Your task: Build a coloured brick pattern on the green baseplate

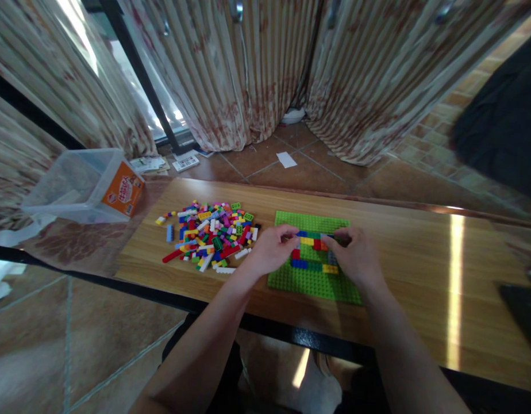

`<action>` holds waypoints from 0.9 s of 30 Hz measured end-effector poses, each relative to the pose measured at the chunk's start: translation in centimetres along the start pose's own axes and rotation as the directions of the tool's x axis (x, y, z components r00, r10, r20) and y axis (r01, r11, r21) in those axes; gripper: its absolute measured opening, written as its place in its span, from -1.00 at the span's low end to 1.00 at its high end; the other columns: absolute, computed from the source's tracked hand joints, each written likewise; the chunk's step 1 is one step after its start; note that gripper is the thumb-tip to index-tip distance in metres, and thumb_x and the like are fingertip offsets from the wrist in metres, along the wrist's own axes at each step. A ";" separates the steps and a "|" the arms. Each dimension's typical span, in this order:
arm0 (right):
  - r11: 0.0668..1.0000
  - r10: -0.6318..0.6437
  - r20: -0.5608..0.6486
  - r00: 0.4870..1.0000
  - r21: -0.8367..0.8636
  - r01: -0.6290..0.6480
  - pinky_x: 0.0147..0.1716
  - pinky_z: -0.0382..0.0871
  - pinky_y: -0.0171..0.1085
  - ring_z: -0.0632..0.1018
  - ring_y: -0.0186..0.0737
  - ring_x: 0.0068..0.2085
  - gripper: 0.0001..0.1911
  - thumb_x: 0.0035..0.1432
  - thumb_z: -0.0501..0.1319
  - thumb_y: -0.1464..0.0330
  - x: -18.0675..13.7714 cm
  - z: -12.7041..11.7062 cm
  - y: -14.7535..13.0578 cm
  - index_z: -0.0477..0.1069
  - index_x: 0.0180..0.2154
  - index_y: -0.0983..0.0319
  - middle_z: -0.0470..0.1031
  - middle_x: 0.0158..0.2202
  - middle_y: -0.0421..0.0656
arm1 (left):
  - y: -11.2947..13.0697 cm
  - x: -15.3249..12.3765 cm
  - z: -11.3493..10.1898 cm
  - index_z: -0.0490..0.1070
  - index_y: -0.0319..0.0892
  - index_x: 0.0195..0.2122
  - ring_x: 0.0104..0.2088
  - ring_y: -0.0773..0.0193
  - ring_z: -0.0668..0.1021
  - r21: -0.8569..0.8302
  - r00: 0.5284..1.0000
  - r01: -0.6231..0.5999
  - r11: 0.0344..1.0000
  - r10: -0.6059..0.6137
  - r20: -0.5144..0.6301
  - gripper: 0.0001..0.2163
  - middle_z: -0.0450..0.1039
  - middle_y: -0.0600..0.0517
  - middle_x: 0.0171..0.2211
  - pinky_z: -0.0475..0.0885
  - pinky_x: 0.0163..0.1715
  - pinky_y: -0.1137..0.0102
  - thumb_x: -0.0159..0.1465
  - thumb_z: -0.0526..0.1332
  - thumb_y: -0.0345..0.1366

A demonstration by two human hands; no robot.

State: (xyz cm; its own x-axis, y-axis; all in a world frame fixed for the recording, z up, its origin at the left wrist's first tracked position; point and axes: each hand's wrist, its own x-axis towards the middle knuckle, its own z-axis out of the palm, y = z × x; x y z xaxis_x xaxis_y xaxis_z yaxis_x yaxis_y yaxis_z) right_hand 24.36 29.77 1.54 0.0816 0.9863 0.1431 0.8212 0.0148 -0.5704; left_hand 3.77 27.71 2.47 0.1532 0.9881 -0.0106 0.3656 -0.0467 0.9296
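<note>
A green studded baseplate (pixel 317 287) lies on the wooden table. Toy building bricks form a rectangular outline on it, with a front row of blue, dark green and yellow bricks (pixel 315 267). Along the back, yellow and red bricks (pixel 307 241) sit in front of a blue and green strip of bricks (pixel 308 234). My left hand (pixel 269 248) pinches the left end of this strip between thumb and forefinger. At its right end, my right hand (pixel 358 256) closes thumb and forefinger on it, partly covering the bricks. Whether the strip is pressed down fully is unclear.
A heap of loose mixed bricks (pixel 216 230) spreads over the table left of the baseplate. Beyond the table's left end stands a clear plastic box (pixel 87 195) with an orange label. Curtains (pixel 265 75) hang behind. A dark object (pixel 522 316) lies at the right edge.
</note>
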 end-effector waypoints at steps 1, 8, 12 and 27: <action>1.000 -0.002 -0.002 1.000 -0.004 0.002 -0.21 0.38 -0.07 0.50 -0.04 -0.27 -0.64 0.05 0.26 0.08 0.0 0.1 0.1 0.50 -0.31 0.26 0.51 -0.29 0.00 | 0.0 0.0 0.0 0.53 -0.27 -0.11 -0.27 0.20 0.60 0.000 1.000 0.003 1.000 -0.003 0.003 -0.77 0.61 -0.09 -0.23 0.51 -0.21 0.32 0.27 0.19 -0.33; 0.999 -0.027 -0.048 0.998 -0.020 0.026 -0.16 0.35 -0.04 0.47 -0.03 -0.24 -0.66 0.09 0.20 0.07 -0.1 0.9 0.4 0.44 -0.31 0.23 0.47 -0.28 0.00 | 0.0 0.0 0.1 0.52 -0.27 -0.06 -0.28 0.22 0.60 -0.001 1.000 0.013 1.000 -0.013 0.003 -0.74 0.61 -0.08 -0.24 0.51 -0.23 0.34 0.26 0.18 -0.34; 0.999 -0.036 -0.045 0.998 -0.022 0.035 -0.08 0.33 0.01 0.45 0.02 -0.15 -0.70 0.12 0.18 0.11 -0.3 1.3 0.3 0.42 -0.29 0.22 0.46 -0.23 0.03 | 0.3 -0.2 0.1 0.52 -0.28 -0.08 -0.26 0.21 0.60 0.000 1.000 0.017 1.000 -0.017 -0.002 -0.75 0.61 -0.09 -0.23 0.51 -0.23 0.34 0.26 0.19 -0.34; 0.990 -0.079 0.054 0.995 0.124 0.072 -0.10 0.41 -0.03 0.51 -0.03 -0.18 -0.52 0.13 0.18 0.02 -0.5 0.1 1.7 0.48 -0.14 0.28 0.48 -0.17 0.04 | 0.3 -0.3 -0.7 0.52 -0.29 -0.10 -0.21 0.18 0.61 0.066 1.000 -0.017 0.998 0.017 -0.006 -0.78 0.61 -0.12 -0.18 0.51 -0.15 0.29 0.27 0.18 -0.35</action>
State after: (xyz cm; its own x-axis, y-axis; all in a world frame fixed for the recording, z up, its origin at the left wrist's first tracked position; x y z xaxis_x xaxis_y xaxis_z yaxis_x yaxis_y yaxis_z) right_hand 25.69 29.33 0.45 -0.0139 0.9895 0.1438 0.7488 0.1056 -0.6543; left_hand 3.17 27.46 3.03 0.1538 0.9881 0.0077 0.4231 -0.0730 0.9031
